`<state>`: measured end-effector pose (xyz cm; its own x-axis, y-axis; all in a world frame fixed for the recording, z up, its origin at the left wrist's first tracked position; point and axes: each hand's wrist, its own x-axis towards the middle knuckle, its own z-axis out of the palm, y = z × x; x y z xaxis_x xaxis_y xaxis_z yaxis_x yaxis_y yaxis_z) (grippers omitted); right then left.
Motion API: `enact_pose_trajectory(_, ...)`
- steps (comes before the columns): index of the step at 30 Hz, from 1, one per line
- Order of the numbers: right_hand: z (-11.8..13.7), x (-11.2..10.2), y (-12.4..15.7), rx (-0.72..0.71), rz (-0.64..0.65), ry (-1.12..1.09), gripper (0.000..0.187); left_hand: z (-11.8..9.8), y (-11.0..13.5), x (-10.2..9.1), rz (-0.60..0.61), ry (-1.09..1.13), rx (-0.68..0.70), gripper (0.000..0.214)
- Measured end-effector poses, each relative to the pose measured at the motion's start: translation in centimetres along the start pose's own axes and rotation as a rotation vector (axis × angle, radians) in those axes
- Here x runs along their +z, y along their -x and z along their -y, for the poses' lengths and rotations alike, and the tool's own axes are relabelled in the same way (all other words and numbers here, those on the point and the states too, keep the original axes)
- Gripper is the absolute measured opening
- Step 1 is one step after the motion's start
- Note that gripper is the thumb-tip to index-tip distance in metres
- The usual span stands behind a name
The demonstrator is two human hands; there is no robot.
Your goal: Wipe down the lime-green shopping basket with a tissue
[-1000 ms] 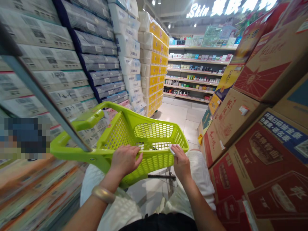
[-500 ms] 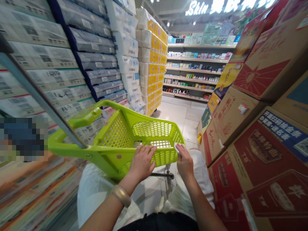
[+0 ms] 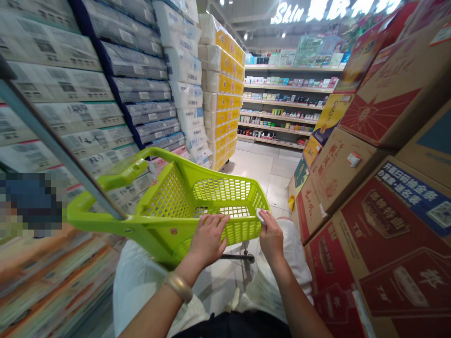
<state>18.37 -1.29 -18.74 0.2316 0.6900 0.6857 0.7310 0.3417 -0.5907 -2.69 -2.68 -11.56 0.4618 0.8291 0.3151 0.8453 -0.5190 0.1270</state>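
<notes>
A bright green plastic rolling shopping basket (image 3: 151, 230) leans across in front of me, its perforated inside facing up. My left hand (image 3: 207, 239) holds its near rim, with the fingers curled over the edge and the thumb on the outer side. Farther right along that rim, at the corner, my right hand (image 3: 270, 234) presses a small white cloth or tissue (image 3: 260, 216) against the plastic. Most of that white piece is hidden under the fingers. A metal pull pole (image 3: 70, 150) rises from the basket toward the upper left. Below the hands a wheel (image 3: 249, 257) shows.
Stacked paper packs (image 3: 221, 94) wall the left side. Cardboard cartons (image 3: 384, 220) are piled close on the right. Between them a tiled aisle (image 3: 259, 162) leads to shelves (image 3: 282, 108) of small goods. A blurred-out patch (image 3: 33, 204) lies at the left edge.
The view has shifted very slightly. Both hands stay at the same spots on the rim, and the right still holds the white piece at the corner.
</notes>
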Motion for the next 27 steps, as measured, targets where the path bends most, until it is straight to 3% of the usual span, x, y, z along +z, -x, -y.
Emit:
enact_pose_trajectory(7, 3.3, 1.4, 1.0, -0.213, 0.229, -0.140, 0.049, 0.0, 0.0, 0.0, -0.012, -0.014, 0.010, 0.055)
enact_pose_trajectory(12, -0.2, 0.0, 0.1, -0.009, 0.021, -0.041, 0.049, 0.2, 0.1, 0.2, -0.002, -0.017, 0.014, 0.058)
enact_pose_trajectory(14, -0.4, 0.0, 0.2, 0.018, -0.004, -0.023, 0.049, 0.1, 0.0, 0.3, -0.014, -0.023, 0.006, 0.058)
enact_pose_trajectory(19, 3.2, 1.6, 1.4, -0.183, 0.191, -0.119, 0.048, 0.0, 0.0, 0.3, -0.024, -0.019, 0.015, 0.058)
enact_pose_trajectory(21, 3.3, 1.6, 1.3, -0.206, 0.214, -0.136, 0.048, 0.1, 0.1, 0.2, -0.014, -0.015, 0.015, 0.058)
enact_pose_trajectory(27, -0.6, -0.1, 0.0, 0.058, -0.009, -0.021, 0.048, 0.1, 0.1, 0.4, -0.014, -0.003, 0.010, 0.060)
